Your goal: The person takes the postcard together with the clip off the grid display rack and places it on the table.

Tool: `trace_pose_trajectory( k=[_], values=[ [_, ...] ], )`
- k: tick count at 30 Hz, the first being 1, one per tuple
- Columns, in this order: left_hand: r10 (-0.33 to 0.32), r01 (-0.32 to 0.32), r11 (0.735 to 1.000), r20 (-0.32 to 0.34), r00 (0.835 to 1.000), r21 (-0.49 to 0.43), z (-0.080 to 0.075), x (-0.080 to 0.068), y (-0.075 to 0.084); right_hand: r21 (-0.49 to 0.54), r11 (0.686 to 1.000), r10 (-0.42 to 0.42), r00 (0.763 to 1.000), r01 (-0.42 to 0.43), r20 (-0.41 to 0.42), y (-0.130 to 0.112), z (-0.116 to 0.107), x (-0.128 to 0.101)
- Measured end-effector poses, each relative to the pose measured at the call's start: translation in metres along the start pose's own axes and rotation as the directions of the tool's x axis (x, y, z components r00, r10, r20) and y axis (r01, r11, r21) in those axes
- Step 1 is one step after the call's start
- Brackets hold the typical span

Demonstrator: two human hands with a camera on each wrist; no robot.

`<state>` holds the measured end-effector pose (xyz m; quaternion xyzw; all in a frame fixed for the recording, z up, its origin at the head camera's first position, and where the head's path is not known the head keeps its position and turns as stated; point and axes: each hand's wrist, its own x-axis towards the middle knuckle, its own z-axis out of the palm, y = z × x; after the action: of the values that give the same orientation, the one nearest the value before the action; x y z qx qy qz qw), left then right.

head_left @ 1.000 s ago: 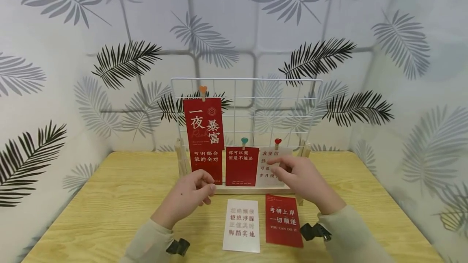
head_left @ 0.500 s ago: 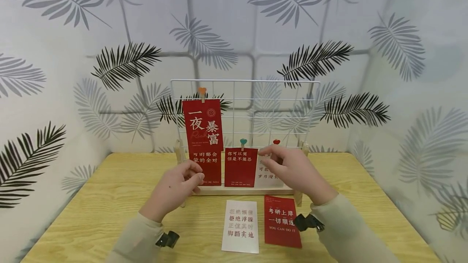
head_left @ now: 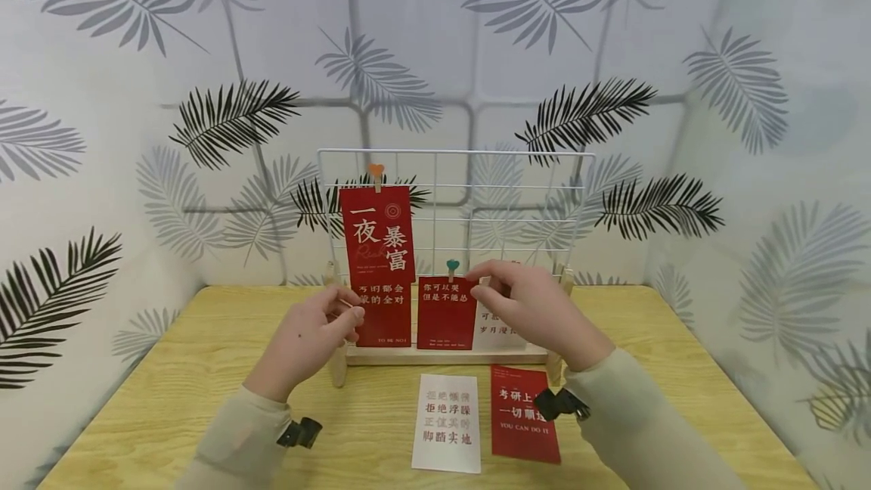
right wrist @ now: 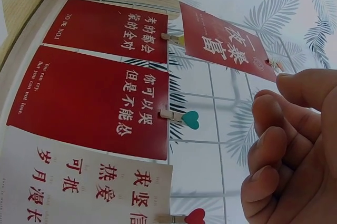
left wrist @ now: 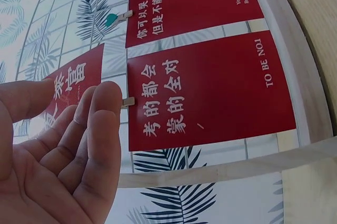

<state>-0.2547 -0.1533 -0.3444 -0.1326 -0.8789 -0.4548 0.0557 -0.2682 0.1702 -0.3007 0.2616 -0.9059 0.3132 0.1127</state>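
Observation:
My left hand (head_left: 302,337) is in front of the left end of the white wire grid rack (head_left: 517,152), fingers loosely bent and holding nothing. Close by hangs a tall red card (head_left: 377,237) on an orange heart clothespin (head_left: 376,171); it overlaps a lower red card (left wrist: 210,95). My right hand (head_left: 534,308), also bare, hovers before the white card (right wrist: 79,187), hiding part of it in the head view. Its fingertips lie near the top right corner of the middle red card (head_left: 445,316), held by a teal heart clothespin (right wrist: 181,117). A red heart clothespin (right wrist: 189,217) holds the white card.
Two loose cards lie on the wooden table (head_left: 177,392) before the rack: a white one (head_left: 446,429) and a red one (head_left: 524,437), partly covered by the right wrist's black strap (head_left: 561,404). Leaf-patterned cloth (head_left: 408,36) surrounds the table at back and sides.
My left hand has drawn away to the left, uncovering more of the lower left red card. My right hand has shifted left, from the white card toward the middle red card. The cards stay put.

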Motion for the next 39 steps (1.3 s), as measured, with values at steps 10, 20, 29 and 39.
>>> trace_pose_trajectory(
  k=[10,20,29,39],
  values=[
    [0.031,-0.031,0.999,-0.032,0.999,0.019,-0.012,0.007,0.002,-0.004,1.0,-0.014,1.0,0.014,-0.023,-0.011,-0.003,0.015],
    [0.058,-0.051,0.994,-0.069,0.996,0.097,-0.017,0.012,0.003,-0.049,0.995,-0.085,0.996,0.084,-0.027,-0.026,-0.004,0.037],
    [0.042,-0.034,0.997,-0.127,0.991,0.067,-0.021,0.021,0.006,-0.037,0.992,-0.12,0.992,0.119,-0.034,-0.036,-0.004,0.057],
    [0.011,-0.003,0.998,-0.138,0.99,0.057,-0.024,0.042,0.016,-0.117,0.985,-0.13,0.991,0.128,-0.015,-0.073,-0.017,0.097]
  ],
)
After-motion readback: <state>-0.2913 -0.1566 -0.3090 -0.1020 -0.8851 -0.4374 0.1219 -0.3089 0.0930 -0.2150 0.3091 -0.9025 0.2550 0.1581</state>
